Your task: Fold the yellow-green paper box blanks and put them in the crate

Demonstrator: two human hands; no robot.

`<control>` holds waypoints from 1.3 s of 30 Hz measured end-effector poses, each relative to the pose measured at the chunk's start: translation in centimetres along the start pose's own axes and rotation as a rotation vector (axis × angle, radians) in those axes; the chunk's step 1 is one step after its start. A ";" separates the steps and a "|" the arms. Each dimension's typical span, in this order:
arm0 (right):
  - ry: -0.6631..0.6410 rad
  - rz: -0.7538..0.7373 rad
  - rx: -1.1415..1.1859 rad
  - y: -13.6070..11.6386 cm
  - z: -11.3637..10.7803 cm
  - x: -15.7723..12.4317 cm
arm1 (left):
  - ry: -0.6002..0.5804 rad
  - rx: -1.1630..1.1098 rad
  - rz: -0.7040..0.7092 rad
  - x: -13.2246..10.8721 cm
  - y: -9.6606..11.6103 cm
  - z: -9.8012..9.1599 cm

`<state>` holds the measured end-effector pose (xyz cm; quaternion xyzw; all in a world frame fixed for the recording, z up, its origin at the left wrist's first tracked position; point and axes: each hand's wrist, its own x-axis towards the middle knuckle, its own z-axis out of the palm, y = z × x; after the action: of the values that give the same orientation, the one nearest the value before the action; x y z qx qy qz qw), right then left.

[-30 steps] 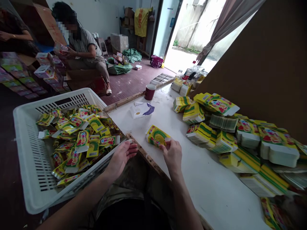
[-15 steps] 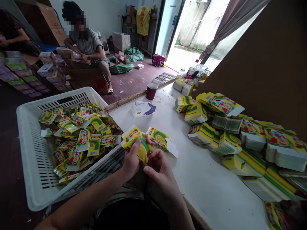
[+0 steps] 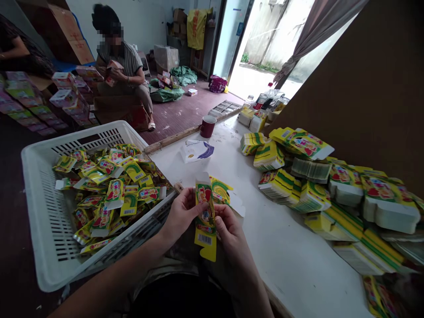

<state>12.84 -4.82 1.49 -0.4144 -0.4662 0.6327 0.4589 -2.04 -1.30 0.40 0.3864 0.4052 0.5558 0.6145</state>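
Thin glossy card carton (image 3: 206, 217), yellow-green, a flap at each end, held near-upright over the table's (image 3: 265, 251) edge. Left hand (image 3: 183, 217) pinches it, thumb across the front; right hand (image 3: 231, 226) bent at the opposite edge, pinch unclear. Barcode near lower flap; lettering partly thumb-covered. Slotted plastic basket (image 3: 36, 212) leftward.

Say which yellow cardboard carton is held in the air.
The carton between left hand and right hand; others lie in the white plastic basket or on the white table.
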 end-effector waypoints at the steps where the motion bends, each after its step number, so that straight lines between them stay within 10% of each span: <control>1: 0.010 -0.001 0.007 0.0 0.1 -0.1 | -0.015 0.003 -0.005 -0.1 0.0 0.0; 15: 0.182 -0.101 -0.325 1.3 -0.3 0.2 | 0.094 0.015 -0.025 -0.6 -0.5 -0.1; 21: 0.236 -0.414 -0.694 -0.5 -2.4 0.0 | -0.127 -0.054 -0.071 -0.3 0.9 -2.2; 27: 0.090 -0.753 -1.112 -0.7 -2.4 -0.6 | -0.375 0.773 0.105 -0.6 3.1 -2.3; 32: 0.426 -0.487 -0.511 0.7 -0.5 -1.0 | -0.291 1.034 0.163 -1.4 0.3 -0.9; 39: 0.083 0.101 0.381 0.8 0.2 -0.2 | -0.326 1.086 0.508 -2.4 -1.0 -0.4</control>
<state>12.56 -5.13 0.75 -0.3688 -0.2973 0.7139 0.5156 -2.17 -3.79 -0.46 0.8081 0.4265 0.3332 0.2326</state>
